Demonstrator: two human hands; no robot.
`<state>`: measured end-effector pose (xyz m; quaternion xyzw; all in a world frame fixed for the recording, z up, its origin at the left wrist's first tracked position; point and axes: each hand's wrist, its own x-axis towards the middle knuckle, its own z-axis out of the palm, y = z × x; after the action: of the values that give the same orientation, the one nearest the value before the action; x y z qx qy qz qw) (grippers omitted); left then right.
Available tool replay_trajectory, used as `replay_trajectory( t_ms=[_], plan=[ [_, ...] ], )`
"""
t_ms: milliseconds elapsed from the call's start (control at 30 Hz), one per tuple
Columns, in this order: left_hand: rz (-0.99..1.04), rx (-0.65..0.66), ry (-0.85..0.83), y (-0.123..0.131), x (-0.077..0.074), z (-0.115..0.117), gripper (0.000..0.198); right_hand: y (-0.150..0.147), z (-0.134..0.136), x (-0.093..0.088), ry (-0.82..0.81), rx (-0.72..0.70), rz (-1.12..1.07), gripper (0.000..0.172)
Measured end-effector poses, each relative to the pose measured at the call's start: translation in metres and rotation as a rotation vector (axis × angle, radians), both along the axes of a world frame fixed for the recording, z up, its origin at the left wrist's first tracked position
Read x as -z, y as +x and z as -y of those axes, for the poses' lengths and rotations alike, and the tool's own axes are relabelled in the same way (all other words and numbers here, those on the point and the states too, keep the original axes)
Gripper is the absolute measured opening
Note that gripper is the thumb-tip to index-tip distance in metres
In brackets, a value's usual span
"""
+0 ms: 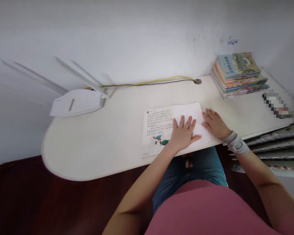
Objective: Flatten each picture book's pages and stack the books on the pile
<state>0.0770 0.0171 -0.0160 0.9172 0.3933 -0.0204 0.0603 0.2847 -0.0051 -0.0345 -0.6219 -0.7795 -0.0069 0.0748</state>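
Observation:
An open book (159,130) lies flat on the white desk, with printed text and a small coloured picture on its left side. Over its right side is a blank white sheet (188,110); I cannot tell whether it is a page or loose paper. My left hand (183,133) rests palm down on this sheet with its fingers spread, near the picture. At the sheet's right edge my right hand (216,124) is laid flat, fingers stretched, the fingertips touching or very close to the edge. Neither hand grips anything. A grey band is round my right wrist.
A stack of books (240,75) stands at the back right of the desk (93,143), beside a phone-like object (278,104), partly blurred out. On the left sits a white router (77,102) with antennas. Yellow and black cables (147,83) run along the wall into a hole.

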Motion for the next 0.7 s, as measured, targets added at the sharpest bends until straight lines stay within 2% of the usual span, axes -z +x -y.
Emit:
replay_trajectory(
  t_ms=[267,400,533,700],
  plan=[
    [-0.01,0.035,-0.027,-0.006,-0.004,0.003,0.078,0.018,-0.029,-0.008,-0.063,0.028,0.074,0.068],
    [-0.002,0.09,-0.024,-0.01,-0.01,-0.001,0.073,0.02,-0.033,-0.006,-0.039,0.011,0.081,0.067],
    [0.035,0.145,-0.019,0.004,-0.021,-0.031,0.067,0.02,-0.031,-0.003,-0.025,0.016,0.091,0.065],
    [0.004,0.08,-0.002,0.039,-0.024,-0.071,0.075,0.021,-0.031,-0.001,-0.007,0.003,0.111,0.059]
  ],
)
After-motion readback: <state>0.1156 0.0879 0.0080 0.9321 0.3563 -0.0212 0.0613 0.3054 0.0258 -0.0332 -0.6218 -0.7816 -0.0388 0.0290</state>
